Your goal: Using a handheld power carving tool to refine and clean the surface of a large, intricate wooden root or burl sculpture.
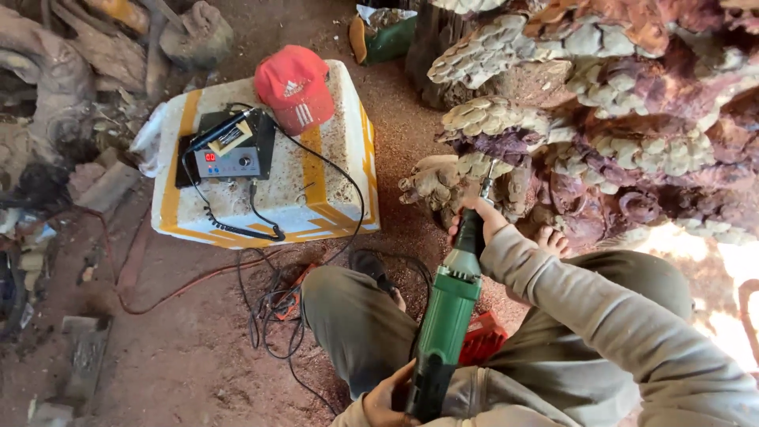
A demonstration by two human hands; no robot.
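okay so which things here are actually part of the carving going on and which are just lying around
In use: green grinder, held by left hand and right hand; carved wood at its tip.

Lying about: red cap, control box, white foam box, cables, green bag.

Both hands (474, 221) seemingly clenched, arms extended

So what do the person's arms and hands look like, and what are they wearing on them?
Both hands are bare, with no gloves, rings or watch that I can see. The right hand comes out of a long, loose, greyish-beige cloth sleeve with soft folds, reaching to the wrist. The left hand shows only partly at the bottom edge, with a cuff of the same greyish-beige cloth behind it.
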